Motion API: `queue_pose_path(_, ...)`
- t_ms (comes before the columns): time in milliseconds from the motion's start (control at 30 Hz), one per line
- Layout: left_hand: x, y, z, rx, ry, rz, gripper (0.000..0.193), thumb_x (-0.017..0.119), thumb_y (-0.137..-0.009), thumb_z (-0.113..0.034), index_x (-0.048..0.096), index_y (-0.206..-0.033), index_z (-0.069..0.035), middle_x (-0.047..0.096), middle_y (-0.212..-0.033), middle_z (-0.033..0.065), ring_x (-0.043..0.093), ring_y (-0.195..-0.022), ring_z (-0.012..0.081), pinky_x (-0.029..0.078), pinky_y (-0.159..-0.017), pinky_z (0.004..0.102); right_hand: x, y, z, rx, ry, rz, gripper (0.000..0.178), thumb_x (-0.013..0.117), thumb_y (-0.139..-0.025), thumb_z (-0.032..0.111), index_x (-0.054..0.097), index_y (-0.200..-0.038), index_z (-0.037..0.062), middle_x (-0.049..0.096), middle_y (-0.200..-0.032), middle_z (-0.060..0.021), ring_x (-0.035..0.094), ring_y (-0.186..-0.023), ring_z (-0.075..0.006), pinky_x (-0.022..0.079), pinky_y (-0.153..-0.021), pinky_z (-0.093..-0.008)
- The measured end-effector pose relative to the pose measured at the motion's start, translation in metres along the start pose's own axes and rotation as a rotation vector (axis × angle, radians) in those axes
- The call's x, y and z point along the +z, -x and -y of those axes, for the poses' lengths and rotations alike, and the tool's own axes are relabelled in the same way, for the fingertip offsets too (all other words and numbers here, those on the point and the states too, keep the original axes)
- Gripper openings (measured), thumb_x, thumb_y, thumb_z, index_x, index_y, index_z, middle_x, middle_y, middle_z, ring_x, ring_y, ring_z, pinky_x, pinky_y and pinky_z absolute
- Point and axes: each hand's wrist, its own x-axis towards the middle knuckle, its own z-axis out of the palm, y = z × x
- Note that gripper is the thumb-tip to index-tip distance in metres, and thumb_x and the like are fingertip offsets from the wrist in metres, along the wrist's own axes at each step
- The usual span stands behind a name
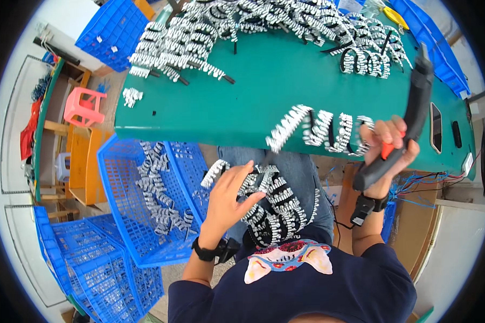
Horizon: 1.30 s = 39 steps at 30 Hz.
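My right hand (390, 145), at the table's front right, is closed round a long black hand tool (415, 107) with a red part by the fingers. A curly black strip lined with small white pieces (320, 129) stretches leftward from beside that hand, over the table's front edge; whether the fingers also grip it cannot be seen. My left hand (233, 195) has its thumb and fingers apart. It touches a bundle of similar black-and-white coiled strips (283, 202) lying on my lap. A short white-edged strip end (214, 173) shows beside this hand.
Heaped coiled strips (199, 43) cover the far part of the green table (199, 116). A blue basket (116, 194) with more strips stands at my left, near other blue crates (97, 264). A phone (436, 128) lies at the right; wires (420, 183) hang below. A pink stool (84, 106) stands far left.
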Motion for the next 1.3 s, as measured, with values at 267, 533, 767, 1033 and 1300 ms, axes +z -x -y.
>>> queue_pose_path(267,-0.023,-0.018,-0.012,-0.120,0.087,0.044,0.052,0.063,-0.085,-0.026,0.046,-0.130,-0.005,0.050,-0.129,0.0151,0.051,-0.114,0.0344,0.042,-0.095,0.0386,0.002,-0.025,-0.024,0.094,-0.065,0.137,0.035,0.059,-0.073,0.040,0.056,-0.092,0.0109,0.059,-0.068,0.0019,0.056,-0.073,-0.0153,0.033,-0.063,-0.0318)
queue_pose_path(533,-0.015,-0.070,-0.018,0.242,0.219,-0.093,0.049,0.066,-0.077,0.002,0.053,-0.124,-0.008,0.051,-0.123,0.0127,0.060,-0.099,0.0261,0.053,-0.081,0.0354,-0.011,-0.049,-0.041,0.034,-0.060,0.090,0.041,0.059,-0.072,0.042,0.056,-0.095,0.0092,0.059,-0.074,-0.0007,0.052,-0.075,-0.0158,0.032,-0.063,-0.0340)
queue_pose_path(767,-0.035,-0.109,0.008,0.349,-0.043,0.073,0.036,0.059,-0.075,0.010,0.065,-0.105,-0.010,0.054,-0.121,0.0096,0.061,-0.096,0.0236,0.053,-0.079,0.0326,-0.025,-0.074,-0.052,-0.014,0.041,0.104,0.045,0.052,-0.073,0.033,0.055,-0.104,-0.0012,0.063,-0.082,-0.0133,0.056,-0.086,-0.0294,0.041,-0.079,-0.0425)
queue_pose_path(1033,-0.023,-0.137,0.028,0.569,-0.198,0.129,0.023,0.068,-0.072,-0.002,0.065,-0.095,-0.009,0.062,-0.107,0.0045,0.062,-0.091,0.0235,0.053,-0.074,0.0326,-0.030,-0.054,-0.025,0.088,0.441,0.080,0.052,0.052,-0.070,0.032,0.053,-0.105,-0.0075,0.063,-0.084,-0.0208,0.061,-0.085,-0.0334,0.036,-0.099,-0.0518)
queue_pose_path(1300,-0.009,-0.136,0.035,0.871,-0.352,0.016,0.023,0.067,-0.070,-0.007,0.064,-0.092,-0.006,0.060,-0.096,0.0049,0.062,-0.085,0.0182,0.053,-0.071,0.0293,-0.028,-0.059,-0.049,0.171,0.337,0.156,0.048,0.050,-0.072,0.034,0.051,-0.103,-0.0026,0.060,-0.081,-0.0132,0.057,-0.086,-0.0305,0.031,-0.100,-0.0556)
